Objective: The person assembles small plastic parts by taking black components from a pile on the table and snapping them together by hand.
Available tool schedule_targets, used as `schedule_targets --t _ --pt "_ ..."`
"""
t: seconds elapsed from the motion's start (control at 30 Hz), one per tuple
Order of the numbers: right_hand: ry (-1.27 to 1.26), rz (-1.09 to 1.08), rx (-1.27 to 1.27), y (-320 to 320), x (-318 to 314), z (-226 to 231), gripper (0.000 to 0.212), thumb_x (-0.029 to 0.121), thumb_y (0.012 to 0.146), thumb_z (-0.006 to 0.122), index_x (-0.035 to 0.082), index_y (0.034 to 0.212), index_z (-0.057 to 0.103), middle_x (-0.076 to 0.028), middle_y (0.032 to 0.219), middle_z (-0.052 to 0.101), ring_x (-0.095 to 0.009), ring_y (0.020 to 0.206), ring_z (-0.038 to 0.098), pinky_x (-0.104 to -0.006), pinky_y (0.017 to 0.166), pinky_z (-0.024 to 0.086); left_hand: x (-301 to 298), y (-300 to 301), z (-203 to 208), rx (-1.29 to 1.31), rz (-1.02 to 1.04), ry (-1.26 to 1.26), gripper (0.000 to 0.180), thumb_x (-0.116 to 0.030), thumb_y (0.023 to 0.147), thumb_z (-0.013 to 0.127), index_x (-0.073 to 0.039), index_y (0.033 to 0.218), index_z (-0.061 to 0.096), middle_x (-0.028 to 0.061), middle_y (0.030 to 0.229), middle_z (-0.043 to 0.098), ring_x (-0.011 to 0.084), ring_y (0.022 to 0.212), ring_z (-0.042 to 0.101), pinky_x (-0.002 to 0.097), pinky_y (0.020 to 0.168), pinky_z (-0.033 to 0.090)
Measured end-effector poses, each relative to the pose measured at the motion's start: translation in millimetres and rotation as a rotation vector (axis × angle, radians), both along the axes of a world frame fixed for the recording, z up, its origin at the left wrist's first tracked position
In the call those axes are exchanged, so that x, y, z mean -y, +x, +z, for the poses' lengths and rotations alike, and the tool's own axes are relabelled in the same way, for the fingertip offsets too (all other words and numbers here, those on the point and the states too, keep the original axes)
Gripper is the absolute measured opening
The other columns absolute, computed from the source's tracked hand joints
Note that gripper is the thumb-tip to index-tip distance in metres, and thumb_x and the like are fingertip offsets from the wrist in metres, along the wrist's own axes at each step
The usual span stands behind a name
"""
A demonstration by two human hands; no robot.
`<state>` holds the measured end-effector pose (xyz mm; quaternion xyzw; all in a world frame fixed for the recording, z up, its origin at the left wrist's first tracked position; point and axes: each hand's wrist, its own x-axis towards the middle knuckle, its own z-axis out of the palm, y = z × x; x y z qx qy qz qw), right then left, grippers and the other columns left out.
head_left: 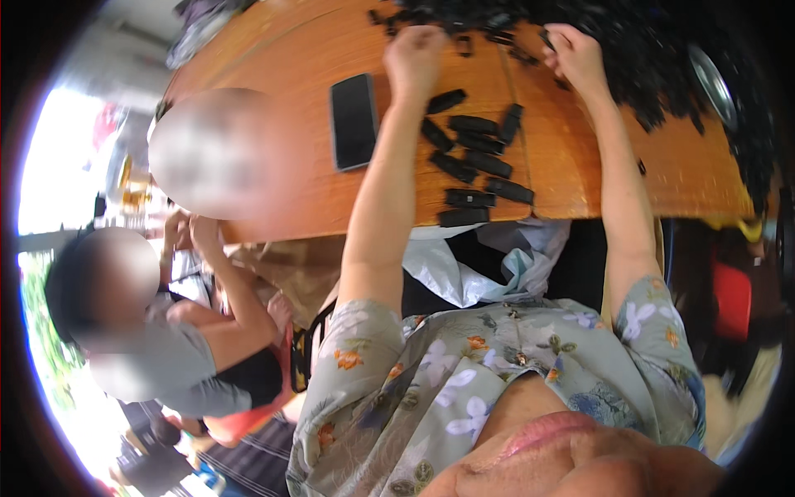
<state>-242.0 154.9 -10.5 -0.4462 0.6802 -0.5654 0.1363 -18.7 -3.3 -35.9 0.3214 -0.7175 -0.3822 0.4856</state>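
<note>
Both my arms reach over the wooden table [290, 50] to its far side. My left hand [414, 62] is closed beside the edge of the black parts; anything in its fingers is hidden. To its right, my right hand [577, 62] pinches a small black part [546, 38], of which only a bit shows at the fingertips. Between my forearms lies a loose group of several black oblong pieces [476, 124], some side by side, some at angles. A few small black parts [464, 45] lie between my two hands.
A big heap of black parts [654, 74] covers the far right, with a shiny metal dish-like object [712, 83] in it. A dark phone [354, 122] lies left of my left forearm. White plastic [451, 269] hangs below the near edge. Another person [182, 356] sits at the left.
</note>
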Motion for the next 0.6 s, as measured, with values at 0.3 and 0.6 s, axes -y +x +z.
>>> schedule_targets --t 0.3,0.6 --pt "0.104 0.614 0.169 136 114 102 0.022 0.014 0.098 0.055 -0.005 0.101 0.064 -0.014 0.083 0.07 -0.018 0.064 0.07 -0.0296 0.051 0.055 5 10 -6 -0.178 -0.157 0.368 0.014 -0.007 0.088 0.068 0.003 0.098 0.071 0.004 0.065 0.062 0.0102 0.05 0.055 0.0249 0.042 0.043" --pt "0.353 0.129 -0.825 48 51 74 0.022 0.023 0.091 0.065 0.002 0.092 0.07 -0.01 0.073 0.069 -0.019 0.063 0.067 -0.0346 0.059 0.055 -13 3 13 -0.292 -0.113 0.459 0.022 -0.006 0.09 0.062 0.006 0.108 0.068 0.0131 0.091 0.071 0.0101 0.055 0.057 0.0241 0.046 0.046"
